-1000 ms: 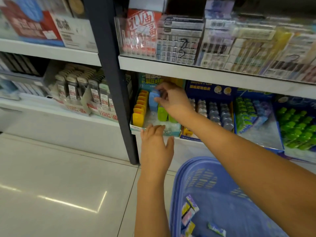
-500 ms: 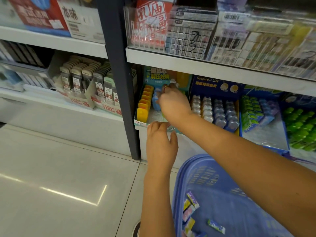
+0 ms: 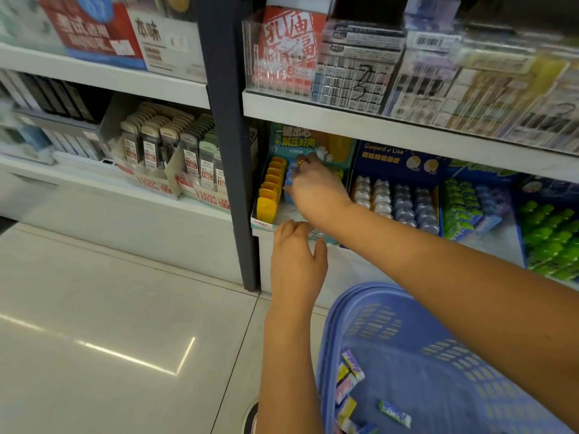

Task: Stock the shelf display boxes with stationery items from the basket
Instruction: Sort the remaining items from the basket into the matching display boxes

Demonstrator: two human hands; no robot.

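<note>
Seating 1 blue item in the teal display box: the right hand held this piece raised over the front of the tray 1 s ago. It has since carried it toward the rear. The piece now stands low, just beside the row of yellow pieces. The green pieces visible at the front earlier are now hidden behind the wrist. By judgement, this placement is nearly complete and only the release remains.

Right arm: the forearm crosses from lower right, the wrist is over the tray, and the fingers are curled down round the blue item.

Left hand: it reaches straight ahead, with lightly bent fingertips resting on the box's front lip and the thumb spread to the right. It grips nothing and has scarcely shifted over the interval, apparently steadying the box.

The 2 hands are apart, with the left hand near and below the right.

The blue basket sits under the right forearm. Several wrapped packets lie on its floor, so stocking probably continues.
</note>
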